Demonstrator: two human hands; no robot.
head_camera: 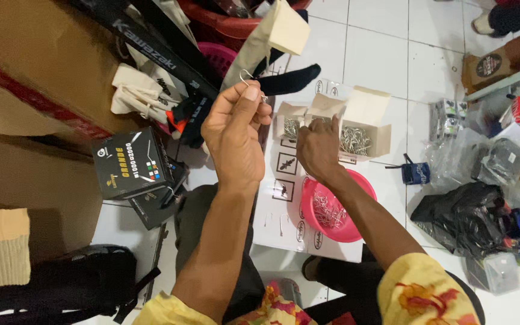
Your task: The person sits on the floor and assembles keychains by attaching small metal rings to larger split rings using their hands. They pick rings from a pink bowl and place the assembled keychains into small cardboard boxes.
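White tiled floor (380, 54), cluttered w/ boxes & bags. Our left hand (234, 129) is raised, fingers pinched shut on a small metal hook (247, 75). Our right hand (319, 147) reaches into an open white carton (365, 114) of hooks; its grip we can't tell. Pink bowl (356, 232) of hooks sits just below, near the floor's middle.

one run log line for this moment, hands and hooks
left hand: raised, pinching metal hook | right hand: reaching into small open box of hooks | pink bowl: holds hooks
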